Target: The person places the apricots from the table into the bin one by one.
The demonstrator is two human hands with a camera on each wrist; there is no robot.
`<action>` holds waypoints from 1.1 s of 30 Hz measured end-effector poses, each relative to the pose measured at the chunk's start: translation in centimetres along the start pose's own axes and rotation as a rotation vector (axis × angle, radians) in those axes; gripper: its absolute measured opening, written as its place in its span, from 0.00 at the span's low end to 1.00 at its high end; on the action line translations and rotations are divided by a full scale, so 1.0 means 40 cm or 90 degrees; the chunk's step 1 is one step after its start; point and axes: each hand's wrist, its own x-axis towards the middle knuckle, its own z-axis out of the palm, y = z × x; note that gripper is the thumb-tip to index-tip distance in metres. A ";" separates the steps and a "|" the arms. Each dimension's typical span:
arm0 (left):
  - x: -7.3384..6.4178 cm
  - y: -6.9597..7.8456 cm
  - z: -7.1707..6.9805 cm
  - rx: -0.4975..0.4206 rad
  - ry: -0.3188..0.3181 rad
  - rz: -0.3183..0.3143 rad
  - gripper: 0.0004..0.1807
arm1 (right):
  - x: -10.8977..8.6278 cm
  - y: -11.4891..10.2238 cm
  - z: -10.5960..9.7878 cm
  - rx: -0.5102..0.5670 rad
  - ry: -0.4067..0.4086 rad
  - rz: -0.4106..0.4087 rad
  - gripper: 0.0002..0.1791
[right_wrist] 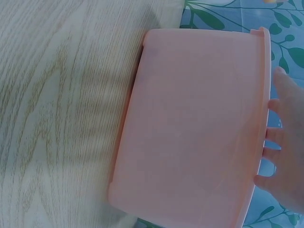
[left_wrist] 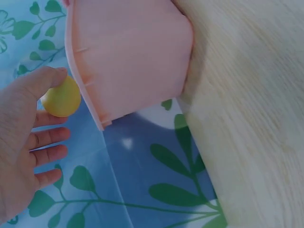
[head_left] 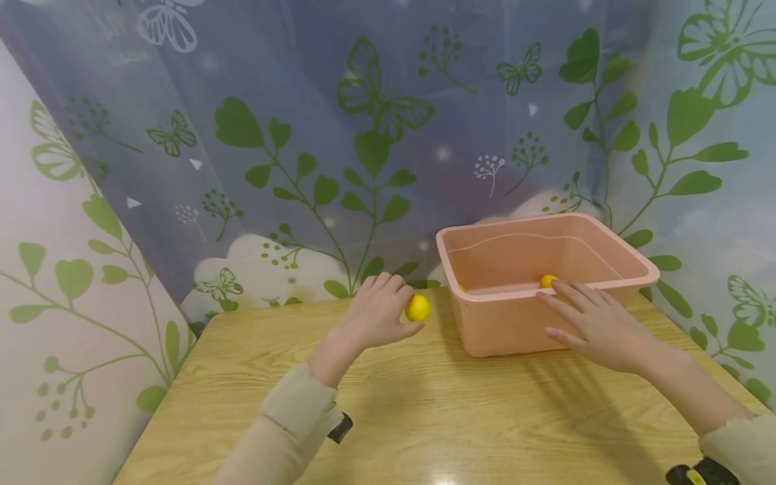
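Observation:
A small yellow ball (head_left: pixel 417 308) is pinched between the thumb and fingers of my left hand (head_left: pixel 380 313), just left of a pink plastic bin (head_left: pixel 509 327). In the left wrist view the same ball (left_wrist: pixel 61 97) sits between thumb and forefinger, while the other fingers stay apart from it. My right hand (head_left: pixel 597 327) is at the bin's front rim with its fingers extended and holding nothing; whether they touch the rim I cannot tell. Inside the bin lies another yellow ball (head_left: pixel 548 281), and a sliver of yellow shows near the left inner corner. The front wall hides much of the bin's floor.
The bin stands toward the back right of a wooden table (head_left: pixel 388 404). Behind the table hangs a blue curtain (head_left: pixel 473 155) printed with leaves and butterflies, and similar printed sheets close in both sides. A dark wrist strap (head_left: pixel 703 471) shows at the right sleeve.

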 end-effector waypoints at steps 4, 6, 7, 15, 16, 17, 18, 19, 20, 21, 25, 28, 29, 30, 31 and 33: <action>0.022 0.005 -0.010 -0.001 0.004 -0.002 0.25 | 0.000 0.000 -0.001 -0.001 0.005 -0.003 0.32; 0.031 0.007 -0.015 -0.002 0.002 -0.004 0.25 | 0.000 0.000 0.000 0.001 0.004 -0.001 0.32; 0.036 0.009 -0.018 -0.003 0.002 -0.005 0.25 | -0.001 0.001 0.000 0.002 0.004 0.000 0.32; 0.077 0.022 -0.036 0.011 -0.014 -0.008 0.24 | 0.001 0.000 -0.002 0.003 0.003 0.001 0.32; 0.083 0.023 -0.036 0.012 -0.016 -0.009 0.24 | 0.001 -0.001 -0.003 0.001 0.001 0.002 0.32; 0.088 0.025 -0.037 0.013 -0.019 -0.009 0.23 | 0.001 -0.002 -0.004 0.000 -0.001 0.003 0.32; 0.093 0.027 -0.037 0.013 -0.021 -0.009 0.23 | 0.001 -0.003 -0.005 0.000 -0.005 0.005 0.33; 0.099 0.029 -0.038 0.015 -0.023 -0.009 0.23 | 0.000 -0.003 -0.007 0.000 -0.009 0.008 0.33; 0.105 0.031 -0.038 0.016 -0.026 -0.008 0.23 | -0.001 -0.003 -0.007 0.003 -0.014 0.011 0.33; 0.111 0.033 -0.039 0.016 -0.029 -0.007 0.22 | -0.002 -0.003 -0.007 0.004 -0.017 0.014 0.33; 0.130 0.042 -0.036 0.018 -0.038 -0.006 0.23 | -0.005 -0.006 -0.006 0.005 -0.019 0.013 0.33; 0.146 0.047 -0.035 0.013 -0.040 -0.011 0.25 | -0.004 -0.006 -0.007 0.000 -0.013 0.004 0.33; 0.152 0.049 -0.035 0.013 -0.042 -0.014 0.26 | -0.003 -0.006 -0.008 -0.002 -0.012 0.002 0.33; 0.159 0.051 -0.035 0.012 -0.046 -0.016 0.26 | -0.002 -0.006 -0.008 -0.002 -0.011 0.002 0.33; 0.165 0.054 -0.035 0.011 -0.051 -0.018 0.27 | -0.001 -0.005 -0.009 -0.002 -0.013 0.003 0.34; 0.178 0.060 -0.035 0.016 -0.060 -0.020 0.27 | -0.001 -0.003 -0.011 -0.001 -0.016 0.004 0.34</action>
